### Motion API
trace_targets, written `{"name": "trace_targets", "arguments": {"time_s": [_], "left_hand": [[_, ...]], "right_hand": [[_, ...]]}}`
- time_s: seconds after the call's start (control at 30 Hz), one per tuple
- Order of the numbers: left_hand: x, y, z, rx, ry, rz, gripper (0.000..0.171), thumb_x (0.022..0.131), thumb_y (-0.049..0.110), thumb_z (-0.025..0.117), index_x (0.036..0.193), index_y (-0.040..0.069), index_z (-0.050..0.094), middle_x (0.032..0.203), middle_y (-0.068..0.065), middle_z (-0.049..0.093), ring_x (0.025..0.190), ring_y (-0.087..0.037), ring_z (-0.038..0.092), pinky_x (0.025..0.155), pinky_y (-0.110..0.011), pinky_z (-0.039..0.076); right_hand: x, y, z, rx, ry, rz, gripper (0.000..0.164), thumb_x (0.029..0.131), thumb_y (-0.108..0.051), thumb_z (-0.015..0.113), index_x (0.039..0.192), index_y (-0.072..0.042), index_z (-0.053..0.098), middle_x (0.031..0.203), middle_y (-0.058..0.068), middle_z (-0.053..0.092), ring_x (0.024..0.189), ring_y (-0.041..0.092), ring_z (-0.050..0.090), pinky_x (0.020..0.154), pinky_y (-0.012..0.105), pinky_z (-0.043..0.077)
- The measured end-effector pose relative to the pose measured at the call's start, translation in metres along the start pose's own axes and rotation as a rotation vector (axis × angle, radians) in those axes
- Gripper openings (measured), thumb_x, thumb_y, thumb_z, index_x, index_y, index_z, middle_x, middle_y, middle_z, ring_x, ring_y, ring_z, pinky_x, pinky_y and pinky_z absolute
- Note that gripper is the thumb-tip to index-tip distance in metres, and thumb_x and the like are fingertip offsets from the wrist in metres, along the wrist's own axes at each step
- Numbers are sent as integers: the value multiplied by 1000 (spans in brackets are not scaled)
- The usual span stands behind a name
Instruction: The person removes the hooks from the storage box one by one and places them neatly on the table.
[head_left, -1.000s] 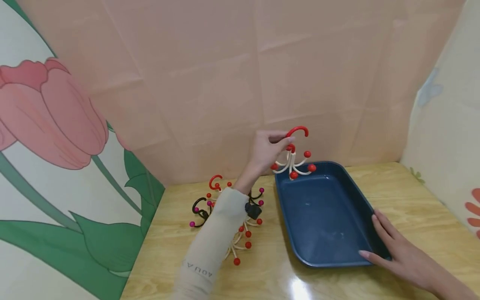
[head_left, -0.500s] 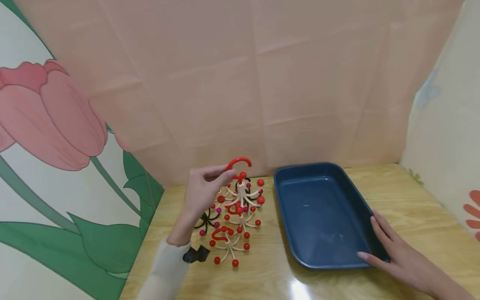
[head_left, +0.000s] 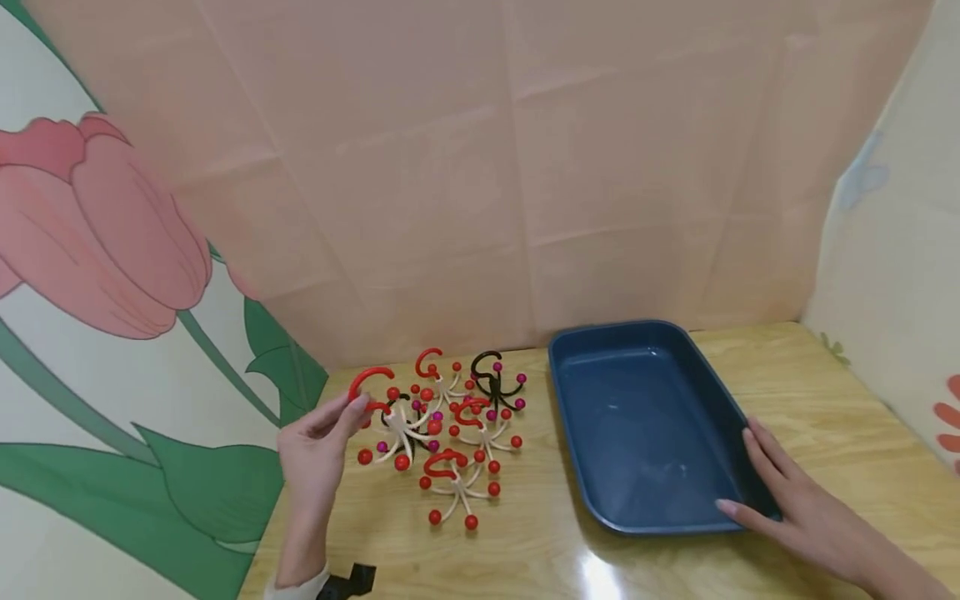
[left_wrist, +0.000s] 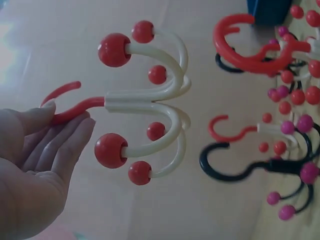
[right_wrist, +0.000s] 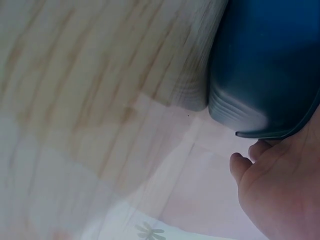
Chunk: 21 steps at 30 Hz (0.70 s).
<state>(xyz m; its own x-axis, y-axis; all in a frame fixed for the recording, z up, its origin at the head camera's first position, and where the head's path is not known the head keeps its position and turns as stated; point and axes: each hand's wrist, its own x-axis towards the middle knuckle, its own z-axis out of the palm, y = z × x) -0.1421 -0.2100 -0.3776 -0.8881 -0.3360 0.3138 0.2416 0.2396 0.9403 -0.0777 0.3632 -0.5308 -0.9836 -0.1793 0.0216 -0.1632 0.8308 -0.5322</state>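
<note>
In my left hand [head_left: 315, 454] I pinch the red hook of a multi-prong hanger [head_left: 399, 427] between thumb and fingers. Its curved white prongs end in red balls, and the left wrist view shows the hanger [left_wrist: 145, 102] held up from the table. Behind it, partly hidden, is a black hanger [head_left: 427, 447] with pink balls. Close by are white-and-red hangers, one in front [head_left: 457, 490] and others further back. My right hand [head_left: 813, 512] holds the near right corner of a blue rectangular tray [head_left: 645, 442], thumb over the rim and fingers along the outer side.
Another black hanger [head_left: 495, 387] with pink balls stands at the back of the group, left of the tray. A wood-grain table [head_left: 540, 558] carries everything. A pinkish sheet [head_left: 525, 167] hangs behind, and a tulip-print panel [head_left: 112, 417] borders the left.
My left hand has carried the white-and-red hanger from above the tray's far left corner leftward and toward me, over the other hangers. The right hand and tray have stayed in place.
</note>
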Motion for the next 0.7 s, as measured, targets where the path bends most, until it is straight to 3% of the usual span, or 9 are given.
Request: {"name": "trace_targets", "arguments": {"time_s": [0.1, 0.13, 0.2, 0.23, 0.3, 0.4, 0.43, 0.47, 0.7], "left_hand": [[-9, -12, -10, 5, 77, -19, 23, 92, 17, 83, 111, 2, 82, 86, 15, 81, 78, -5, 80, 73, -17, 62], [-11, -16, -12, 8, 93, -30, 24, 92, 17, 83, 111, 2, 82, 86, 15, 82, 78, -5, 80, 71, -17, 61], [-16, -27, -15, 12, 108, -59, 26, 92, 17, 83, 112, 1, 81, 86, 15, 81, 80, -4, 79, 69, -16, 61], [-19, -31, -16, 25, 112, -83, 27, 92, 19, 83, 113, 2, 81, 85, 16, 81, 80, -3, 79, 69, -16, 61], [-24, -43, -17, 31, 115, -124, 30, 92, 20, 84, 114, 1, 81, 85, 17, 80, 81, -1, 79, 69, -15, 60], [-30, -58, -19, 19, 123, -161, 32, 93, 20, 82, 117, -1, 79, 86, 20, 80, 81, 0, 78, 73, -16, 61], [-31, -62, -19, 4, 131, -166, 32, 93, 18, 82, 117, -3, 78, 86, 19, 80, 81, -1, 79, 74, -16, 61], [-33, -66, -20, -15, 138, -168, 32, 93, 16, 82, 117, -4, 78, 86, 19, 80, 82, -1, 79, 74, -17, 62], [-41, -92, -24, -142, 182, -163, 33, 94, 3, 78, 119, -16, 71, 89, 14, 81, 85, -6, 80, 78, -23, 62]], "right_hand": [[1, 0, -2, -6, 7, -15, 109, 100, -45, 70, 168, -19, -11, 176, -1, -23, 163, 37, -12, 108, 8, -23], [1, 0, -2, -14, 13, -16, 110, 100, -45, 71, 169, -19, -11, 176, -1, -23, 163, 28, -14, 95, -1, -20], [0, 0, -4, -22, 20, -23, 110, 100, -44, 71, 169, -18, -10, 177, -1, -22, 161, 15, -19, 92, -5, -16], [-1, -1, -3, -18, 19, -25, 109, 100, -44, 71, 169, -18, -10, 176, 0, -23, 161, 14, -20, 108, 0, -17], [-2, 0, -3, -16, 12, -13, 109, 100, -44, 70, 169, -18, -11, 176, -1, -24, 161, 17, -19, 109, 2, -18], [-1, 0, -4, -2, -6, -5, 109, 102, -44, 68, 168, -18, -14, 175, -1, -26, 162, 36, -17, 112, 13, -24], [-1, 0, -4, -4, -5, -6, 109, 102, -44, 69, 168, -18, -13, 175, -1, -26, 162, 35, -17, 113, 13, -24], [0, 0, -4, -7, -4, -8, 109, 101, -44, 69, 168, -18, -13, 175, -1, -26, 162, 34, -17, 99, 4, -22], [2, 1, -1, -31, 27, -48, 111, 99, -42, 73, 169, -14, -9, 177, 2, -22, 160, 16, -20, 93, -4, -17]]}}
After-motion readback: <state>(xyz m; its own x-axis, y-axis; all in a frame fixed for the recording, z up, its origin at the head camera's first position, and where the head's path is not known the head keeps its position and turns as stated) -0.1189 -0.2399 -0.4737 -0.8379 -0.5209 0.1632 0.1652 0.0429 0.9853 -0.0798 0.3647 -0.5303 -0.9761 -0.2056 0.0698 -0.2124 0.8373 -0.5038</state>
